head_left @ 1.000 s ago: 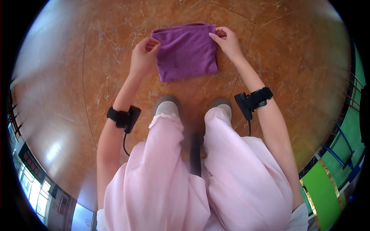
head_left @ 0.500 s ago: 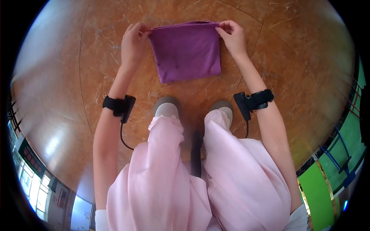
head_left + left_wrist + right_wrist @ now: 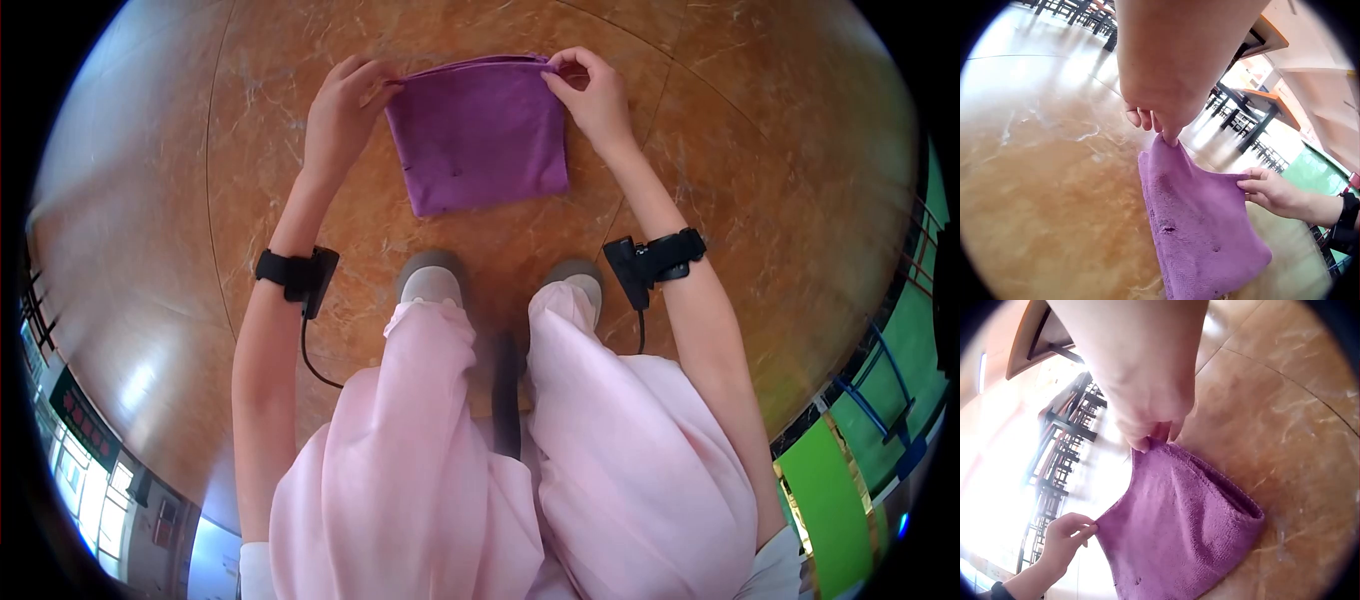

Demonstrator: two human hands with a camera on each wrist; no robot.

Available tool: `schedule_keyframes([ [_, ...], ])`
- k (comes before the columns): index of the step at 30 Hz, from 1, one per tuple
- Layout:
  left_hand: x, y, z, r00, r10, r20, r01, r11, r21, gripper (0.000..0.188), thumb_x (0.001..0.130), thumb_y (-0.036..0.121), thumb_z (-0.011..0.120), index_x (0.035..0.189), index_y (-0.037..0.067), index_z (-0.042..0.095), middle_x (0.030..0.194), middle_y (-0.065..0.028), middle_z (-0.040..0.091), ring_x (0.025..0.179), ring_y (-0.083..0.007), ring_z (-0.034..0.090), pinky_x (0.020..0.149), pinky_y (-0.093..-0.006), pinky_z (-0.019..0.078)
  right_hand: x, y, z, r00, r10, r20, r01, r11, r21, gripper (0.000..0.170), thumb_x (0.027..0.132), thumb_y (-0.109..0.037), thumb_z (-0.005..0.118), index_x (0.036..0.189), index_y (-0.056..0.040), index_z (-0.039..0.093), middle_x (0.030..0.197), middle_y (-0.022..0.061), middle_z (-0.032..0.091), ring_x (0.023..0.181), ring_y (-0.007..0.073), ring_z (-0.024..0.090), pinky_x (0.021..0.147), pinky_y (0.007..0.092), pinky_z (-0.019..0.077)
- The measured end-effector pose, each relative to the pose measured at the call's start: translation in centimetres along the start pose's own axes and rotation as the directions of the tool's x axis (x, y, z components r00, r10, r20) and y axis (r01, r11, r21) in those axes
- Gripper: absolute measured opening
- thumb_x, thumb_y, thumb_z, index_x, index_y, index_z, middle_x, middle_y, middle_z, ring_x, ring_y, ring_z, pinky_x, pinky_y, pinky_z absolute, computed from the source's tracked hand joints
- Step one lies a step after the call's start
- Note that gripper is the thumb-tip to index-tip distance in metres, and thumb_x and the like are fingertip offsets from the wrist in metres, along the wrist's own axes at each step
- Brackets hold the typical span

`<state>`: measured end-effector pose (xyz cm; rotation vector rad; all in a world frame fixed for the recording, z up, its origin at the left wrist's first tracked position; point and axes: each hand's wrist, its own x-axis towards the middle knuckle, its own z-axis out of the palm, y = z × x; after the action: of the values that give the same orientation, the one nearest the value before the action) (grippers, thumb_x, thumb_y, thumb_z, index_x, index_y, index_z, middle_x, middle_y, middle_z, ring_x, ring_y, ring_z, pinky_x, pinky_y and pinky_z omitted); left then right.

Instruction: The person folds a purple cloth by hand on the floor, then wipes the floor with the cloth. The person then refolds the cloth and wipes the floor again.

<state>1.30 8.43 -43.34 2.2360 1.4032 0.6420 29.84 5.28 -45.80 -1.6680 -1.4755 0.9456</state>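
Observation:
A folded purple towel [image 3: 485,140] lies in front of the feet, its far edge lifted at both corners. My left hand [image 3: 345,115] pinches the far left corner between thumb and fingers. At the far right corner, my right hand [image 3: 595,100] pinches the cloth the same way. In the left wrist view the towel [image 3: 1204,225] rises to the pinched corners and sags between them, with a small dark hole and specks on its face. The right wrist view shows the towel's [image 3: 1172,512] layered folded edge at the side.
Brown marbled floor [image 3: 720,200] spreads all around. Two shoes [image 3: 433,285] stand just behind the towel, under pink trousers [image 3: 400,450]. Tables with dark legs [image 3: 1260,119] stand farther off in the left wrist view. A green mat [image 3: 830,500] lies at the right edge.
The left hand has moved outward and away to the towel's far left corner and now pinches it. The far edge has been pulled straighter, then slackened slightly as the right hand came inward.

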Motion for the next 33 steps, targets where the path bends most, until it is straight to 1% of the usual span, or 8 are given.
schedule_keyframes([
  [4, -1.1, -0.2, -0.9, 1.0, -0.01, -0.01, 0.01, 0.998, -0.06, 0.014, 0.081, 0.013, 0.069, 0.094, 0.006, 0.067, 0.087, -0.0034, 0.062, 0.077, -0.0143, 0.059, 0.057, -0.0265, 0.0446, -1.0, 0.3, -0.5, 0.991, 0.056, 0.124, -0.088, 0.958, 0.272, 0.014, 0.079, -0.003, 0.067, 0.093, -0.0015, 0.064, 0.088, 0.0039, 0.066, 0.082, 0.0097, 0.063, 0.074, 0.0243, 0.0499],
  [7, -1.6, 0.1, -1.1, 0.988, -0.155, 0.007, 0.154, 0.973, -0.173, 0.015, 0.079, 0.011, 0.069, 0.093, 0.007, 0.067, 0.089, -0.0066, 0.062, 0.078, -0.0219, 0.06, 0.064, -0.0303, 0.048, -1.1, 0.3, -0.8, 0.984, 0.032, 0.173, -0.081, 0.956, 0.282, 0.014, 0.085, -0.001, 0.061, 0.099, -0.0016, 0.063, 0.095, 0.0017, 0.064, 0.089, 0.0093, 0.06, 0.08, 0.0229, 0.0478],
  [11, -1.6, -0.3, -0.6, 0.994, -0.102, 0.051, 0.106, 0.989, -0.103, 0.011, 0.081, 0.009, 0.067, 0.091, 0.006, 0.065, 0.092, -0.0048, 0.061, 0.083, -0.0171, 0.058, 0.065, -0.0285, 0.0466, -0.6, -0.3, -1.0, 0.973, -0.069, 0.218, 0.017, 0.973, 0.229, 0.014, 0.087, -0.009, 0.061, 0.097, 0.0001, 0.064, 0.09, 0.0035, 0.067, 0.085, 0.0107, 0.063, 0.076, 0.0254, 0.0494],
  [13, -1.3, -0.5, -0.2, 0.998, 0.035, 0.059, -0.036, 0.999, 0.006, 0.012, 0.079, 0.008, 0.064, 0.09, 0.005, 0.062, 0.094, -0.0069, 0.058, 0.092, -0.0223, 0.056, 0.078, -0.033, 0.0459, -0.1, -0.1, -0.9, 0.972, -0.024, 0.235, -0.047, 0.955, 0.294, 0.016, 0.089, -0.013, 0.058, 0.097, -0.0006, 0.065, 0.09, 0.0046, 0.068, 0.084, 0.0121, 0.063, 0.075, 0.0265, 0.0492],
  [16, -1.3, -0.2, 0.2, 0.992, -0.057, 0.115, 0.063, 0.997, -0.044, 0.015, 0.078, 0.009, 0.063, 0.091, 0.005, 0.06, 0.095, -0.0084, 0.056, 0.098, -0.0259, 0.053, 0.088, -0.0356, 0.0423, 1.4, 1.1, -0.2, 0.991, 0.028, 0.132, -0.066, 0.954, 0.293, 0.017, 0.089, -0.016, 0.058, 0.097, -0.0026, 0.066, 0.087, 0.0051, 0.068, 0.082, 0.0135, 0.063, 0.074, 0.0269, 0.0491],
  [18, -1.3, -0.1, 0.4, 0.989, -0.084, 0.126, 0.089, 0.995, -0.035, 0.015, 0.078, 0.009, 0.063, 0.092, 0.005, 0.06, 0.095, -0.0084, 0.056, 0.098, -0.0258, 0.054, 0.087, -0.0353, 0.0428, 2.3, 1.8, 0.5, 0.998, -0.027, 0.061, 0.017, 0.988, 0.156, 0.015, 0.087, -0.013, 0.06, 0.098, -0.005, 0.067, 0.084, 0.0056, 0.067, 0.078, 0.0149, 0.063, 0.072, 0.0277, 0.0496],
  [20, -1.1, 0.1, 0.4, 0.985, -0.107, 0.134, 0.112, 0.993, -0.027, 0.015, 0.078, 0.009, 0.062, 0.093, 0.005, 0.06, 0.095, -0.0085, 0.056, 0.098, -0.0257, 0.054, 0.086, -0.035, 0.0433, 2.9, 1.4, 0.3, 0.966, 0.028, 0.258, -0.035, 0.999, 0.02, 0.016, 0.091, -0.011, 0.057, 0.104, -0.0065, 0.066, 0.092, 0.0013, 0.065, 0.074, 0.0077, 0.059, 0.059, 0.0221, 0.0485],
  [33, -0.5, 0.4, 1.2, 0.989, -0.087, 0.116, 0.089, 0.996, -0.011, 0.017, 0.081, 0.012, 0.065, 0.097, 0.009, 0.061, 0.099, -0.0066, 0.057, 0.101, -0.0264, 0.054, 0.084, -0.0359, 0.0449, 3.5, 0.5, 0.1, 0.935, -0.319, 0.153, 0.351, 0.892, -0.284, 0.012, 0.082, -0.016, 0.067, 0.092, -0.0109, 0.069, 0.08, 0.0005, 0.061, 0.067, 0.011, 0.054, 0.063, 0.0275, 0.0447],
])
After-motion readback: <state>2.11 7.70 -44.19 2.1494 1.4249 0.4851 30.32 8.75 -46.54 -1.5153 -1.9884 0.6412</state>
